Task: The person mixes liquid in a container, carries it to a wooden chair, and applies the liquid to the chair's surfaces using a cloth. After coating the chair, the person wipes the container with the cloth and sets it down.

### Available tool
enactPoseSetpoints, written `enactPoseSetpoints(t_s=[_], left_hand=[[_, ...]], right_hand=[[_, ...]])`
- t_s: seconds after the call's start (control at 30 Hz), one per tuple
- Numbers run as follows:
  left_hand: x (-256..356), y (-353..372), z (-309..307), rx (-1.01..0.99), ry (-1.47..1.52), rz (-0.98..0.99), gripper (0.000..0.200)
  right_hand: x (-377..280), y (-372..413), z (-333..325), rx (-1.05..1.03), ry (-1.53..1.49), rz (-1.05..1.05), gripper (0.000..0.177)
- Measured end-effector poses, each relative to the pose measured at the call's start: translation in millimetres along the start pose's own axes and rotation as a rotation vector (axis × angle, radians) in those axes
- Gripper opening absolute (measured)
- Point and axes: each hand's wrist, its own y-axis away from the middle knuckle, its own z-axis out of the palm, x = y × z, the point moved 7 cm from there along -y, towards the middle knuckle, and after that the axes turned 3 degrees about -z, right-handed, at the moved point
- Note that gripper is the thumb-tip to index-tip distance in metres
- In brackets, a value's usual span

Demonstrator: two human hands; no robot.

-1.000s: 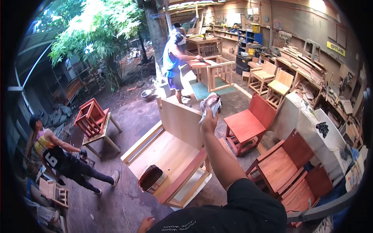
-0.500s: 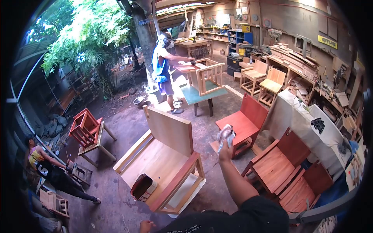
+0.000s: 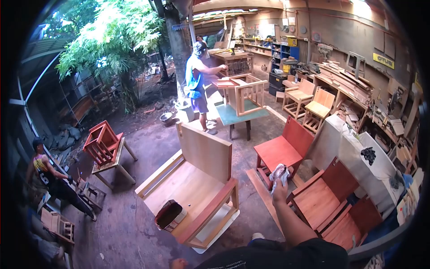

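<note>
My right hand (image 3: 280,188) is held out in front of me and grips a crumpled, stained white rag (image 3: 278,172). It hovers over the floor between a large light-wood chair lying on its side (image 3: 197,179) and a red-stained chair (image 3: 282,150). An open can of stain (image 3: 170,214) rests on the light chair's panel. Only the fingertips of my left hand (image 3: 178,263) show at the bottom edge; whether they hold anything is hidden.
More red chairs (image 3: 331,197) stand at right beside a white-covered object (image 3: 358,143). A person in a blue top (image 3: 197,85) works at a chair frame on a green table (image 3: 239,114). Another person (image 3: 49,179) crouches at left near a red stool on a bench (image 3: 105,143).
My right hand with the rag has dropped from head height down and to the right, toward the red chair. The view has shifted slightly.
</note>
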Motion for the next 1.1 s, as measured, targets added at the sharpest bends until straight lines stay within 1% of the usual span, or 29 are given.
enactPoseSetpoints(t_s=[0.03,0.07,0.1,0.17,0.23,0.3,0.37,0.47,0.53,0.57,0.63,0.77,0.83,0.87,0.97,1.0,1.07,1.1], left_hand=[[5.3,-4.4,6.1,-0.14,0.044,0.054,0.041],[6.9,-8.1,12.2,-0.131,0.043,0.057,0.041],[12.0,-13.9,21.7,-0.113,0.029,0.061,0.042],[34.4,-21.5,49.0,-0.083,-0.003,0.065,0.042],[59.4,-34.8,75.3,-0.057,-0.05,0.063,0.042],[119.2,-46.6,105.3,-0.035,-0.11,0.074,0.042],[165.5,-43.5,121.7,-0.016,-0.191,0.053,0.042],[222.2,-52.8,144.3,-0.006,-0.318,0.029,0.042],[252.8,-61.6,155.2,0.002,-0.399,0.02,0.042],[268.9,-66.3,159.2,0.007,-0.44,0.019,0.042],[300.3,-73.9,166.3,0.018,-0.521,0.016,0.042],[323.7,-70.9,173.1,0.046,-0.647,-0.004,0.042],[330.2,-70.6,179.6,0.064,-0.687,0.002,0.042],[333.4,-69.4,185.9,0.073,-0.701,0.007,0.042],[339.3,-61.9,212.3,0.105,-0.717,0.026,0.043],[339.6,-57.3,224.1,0.118,-0.714,0.034,0.043],[339.8,-49.0,242.9,0.142,-0.684,0.048,0.043],[338.3,-44.7,247.9,0.15,-0.673,0.043,0.043]], right_hand=[[5.0,-9.6,4.9,-0.032,-0.028,-0.003,0.039],[21.5,-24.1,6.1,-0.09,-0.008,-0.01,0.037],[46.8,-40.8,3.6,-0.093,-0.015,-0.007,0.037],[97.9,-74.3,2.2,-0.177,0.133,0.043,0.046],[89.1,-88.4,20.3,-0.309,0.152,0.093,0.048],[116.4,-114.6,15.4,-0.226,0.357,-0.022,0.046],[75.1,-124.4,26.2,-0.405,0.228,0.213,0.043],[82.9,-157.0,12.4,-0.354,0.236,0.24,0.043],[104.3,-167.7,12.2,-0.524,0.168,0.339,0.042],[112.1,-172.5,7.0,-0.499,0.155,0.347,0.042],[125.2,-174.1,4.3,-0.509,-0.043,0.368,0.038],[149.1,-171.9,-14.8,-0.468,-0.107,0.449,0.041],[164.5,-169.7,-19.4,-0.517,-0.085,0.489,0.043],[150.1,-174.0,-23.4,-0.535,-0.092,0.53,0.043],[135.5,-187.1,-32.0,-0.549,-0.085,0.532,0.04],[139.1,-188.8,-32.3,-0.564,-0.077,0.53,0.04],[149.1,-195.4,-34.6,-0.501,-0.106,0.499,0.04],[148.3,-197.9,-33.3,-0.528,-0.095,0.495,0.04]])
